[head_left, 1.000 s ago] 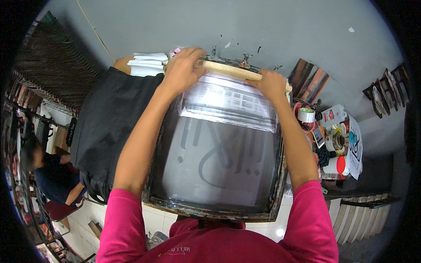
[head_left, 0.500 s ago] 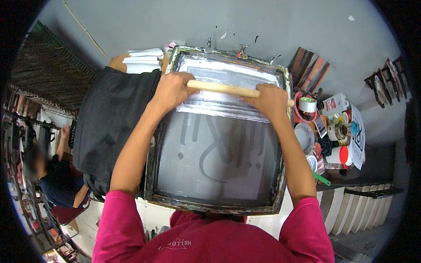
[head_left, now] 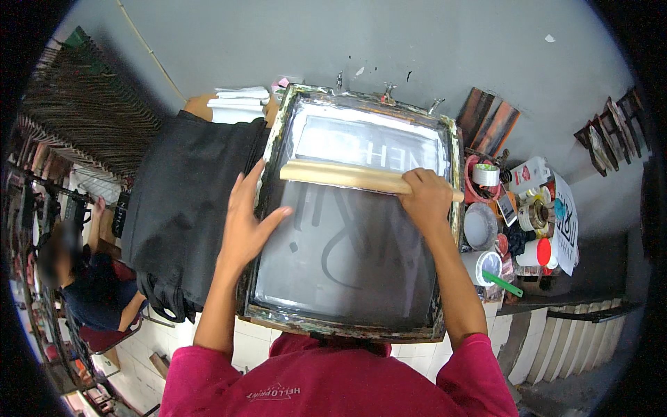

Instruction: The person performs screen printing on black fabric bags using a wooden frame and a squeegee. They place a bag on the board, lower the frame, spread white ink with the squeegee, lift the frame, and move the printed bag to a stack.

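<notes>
A wooden-handled squeegee (head_left: 340,175) lies across a framed printing screen (head_left: 347,329). My right hand (head_left: 427,200) is closed round the right part of its handle. Off the handle, my left hand (head_left: 246,222) hovers by the screen's left edge with its fingers spread and nothing in them. White ink (head_left: 323,139) covers the mesh beyond the squeegee, where pale lettering shows through. On the grey mesh (head_left: 306,278) nearer me, a large curved design and a few strokes are visible. The squeegee's blade is mostly hidden under its handle.
Black fabric bags (head_left: 187,201) are stacked at the left, with white papers (head_left: 240,104) behind. To the right stand a white tub (head_left: 479,264) with a green-handled tool (head_left: 504,283), a tape roll (head_left: 486,174) and several containers. A person (head_left: 97,285) sits at far left.
The squeegee has come toward me, leaving white ink and lettering showing beyond it. My left hand has let go of the handle and opened; my right still grips it.
</notes>
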Tool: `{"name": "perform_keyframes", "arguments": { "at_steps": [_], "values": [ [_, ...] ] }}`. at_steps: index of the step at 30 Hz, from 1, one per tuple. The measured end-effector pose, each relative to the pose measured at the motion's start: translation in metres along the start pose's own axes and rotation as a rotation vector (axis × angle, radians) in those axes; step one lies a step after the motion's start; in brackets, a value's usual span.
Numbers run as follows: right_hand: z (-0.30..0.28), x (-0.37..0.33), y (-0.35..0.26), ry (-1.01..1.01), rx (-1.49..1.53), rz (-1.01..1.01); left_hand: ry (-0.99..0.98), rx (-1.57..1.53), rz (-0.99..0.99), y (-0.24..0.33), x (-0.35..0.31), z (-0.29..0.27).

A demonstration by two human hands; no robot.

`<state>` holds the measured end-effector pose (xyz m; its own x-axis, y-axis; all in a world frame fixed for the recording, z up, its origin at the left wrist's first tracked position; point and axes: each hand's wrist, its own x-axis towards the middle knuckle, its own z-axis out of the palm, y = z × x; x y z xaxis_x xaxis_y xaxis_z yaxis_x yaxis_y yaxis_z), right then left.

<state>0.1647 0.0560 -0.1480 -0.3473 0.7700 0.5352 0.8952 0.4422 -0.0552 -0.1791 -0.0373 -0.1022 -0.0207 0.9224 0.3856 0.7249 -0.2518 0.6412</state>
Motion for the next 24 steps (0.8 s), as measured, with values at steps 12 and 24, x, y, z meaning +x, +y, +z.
{"name": "perform_keyframes", "arguments": {
  "at_steps": [12, 24],
  "values": [
    [0.02, 0.15, 0.049, -0.49, -0.051, 0.198, -0.355, 0.058, -0.381, -0.005, -0.194, -0.071],
    [0.024, 0.15, 0.069, -0.171, 0.078, 0.184, 0.007, -0.088, -0.213, -0.05, -0.231, -0.03]
  ]
}}
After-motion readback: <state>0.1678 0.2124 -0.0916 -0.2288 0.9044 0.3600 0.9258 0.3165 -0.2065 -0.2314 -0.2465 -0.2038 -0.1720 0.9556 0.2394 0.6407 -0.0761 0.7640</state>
